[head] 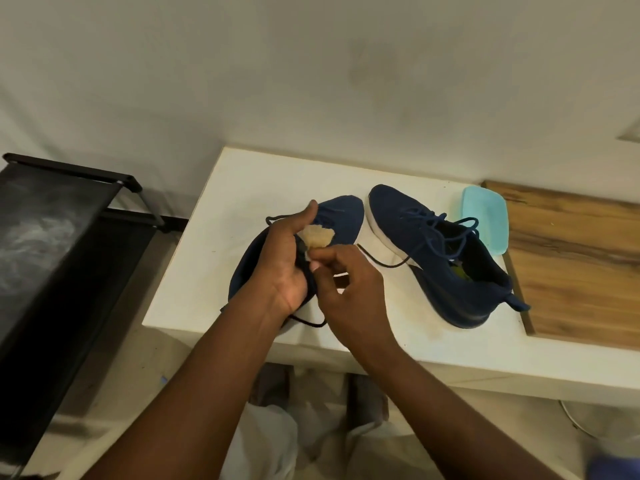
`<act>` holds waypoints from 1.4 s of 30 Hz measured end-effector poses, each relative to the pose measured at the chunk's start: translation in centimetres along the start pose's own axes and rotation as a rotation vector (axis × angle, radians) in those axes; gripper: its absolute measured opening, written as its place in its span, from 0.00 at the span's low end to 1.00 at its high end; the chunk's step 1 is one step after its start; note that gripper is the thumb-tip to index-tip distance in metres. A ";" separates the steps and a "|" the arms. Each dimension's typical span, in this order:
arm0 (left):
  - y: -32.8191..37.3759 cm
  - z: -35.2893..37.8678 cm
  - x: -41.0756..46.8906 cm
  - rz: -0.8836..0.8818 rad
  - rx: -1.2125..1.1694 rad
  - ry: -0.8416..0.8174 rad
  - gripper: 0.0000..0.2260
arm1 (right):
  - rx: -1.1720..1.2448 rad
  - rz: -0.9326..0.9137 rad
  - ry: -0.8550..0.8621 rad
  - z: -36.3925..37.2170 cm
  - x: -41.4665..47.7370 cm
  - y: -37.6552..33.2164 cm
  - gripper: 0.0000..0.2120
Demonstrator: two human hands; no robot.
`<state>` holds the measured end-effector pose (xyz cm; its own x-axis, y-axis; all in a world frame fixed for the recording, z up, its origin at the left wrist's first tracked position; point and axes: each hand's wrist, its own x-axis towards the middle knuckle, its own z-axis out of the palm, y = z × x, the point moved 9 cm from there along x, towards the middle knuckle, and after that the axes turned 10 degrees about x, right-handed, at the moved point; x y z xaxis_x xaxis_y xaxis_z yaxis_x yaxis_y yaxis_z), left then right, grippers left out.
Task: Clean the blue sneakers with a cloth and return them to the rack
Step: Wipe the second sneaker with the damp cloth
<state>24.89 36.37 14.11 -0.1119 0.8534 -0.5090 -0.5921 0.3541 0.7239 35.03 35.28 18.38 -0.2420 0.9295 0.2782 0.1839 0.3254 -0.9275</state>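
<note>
**Two-handed hold at my white worktop (pixel 207 254)**

My left hand (pixel 284 268), fingers curled, grips the nearer blue sneaker (pixel 343 216). My right hand (pixel 349 292) pinches a beige cloth (pixel 317 237) just over it. The other sneaker (pixel 415 237) lies just beside; the black rack (pixel 69 254) stands left.

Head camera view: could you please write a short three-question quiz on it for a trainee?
1. True or false: the free sneaker lies on the white table, touched by neither hand.
2. Multiple choice: where is the beige cloth? A) pinched by the right hand; B) lying flat on the wooden board; C) hanging on the black rack.
3. Short answer: what does the left hand grip?

Key: 1 true; 2 A; 3 the other sneaker.
</note>
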 end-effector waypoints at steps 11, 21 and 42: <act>0.0 0.5 -0.8 0.041 0.922 -0.038 0.21 | -0.012 0.282 0.069 -3.8 2.6 6.4 0.15; 3.5 -1.3 -3.1 0.362 1.307 0.107 0.05 | 0.041 0.276 0.060 -2.8 2.6 4.6 0.10; 5.2 -7.4 -0.4 0.118 0.579 0.379 0.13 | -0.301 -0.116 -0.378 3.5 -0.4 -2.4 0.08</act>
<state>15.94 35.08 14.67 -0.4819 0.7441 -0.4627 -0.0499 0.5040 0.8623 31.41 33.49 19.59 -0.5952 0.7745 0.2140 0.3890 0.5108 -0.7667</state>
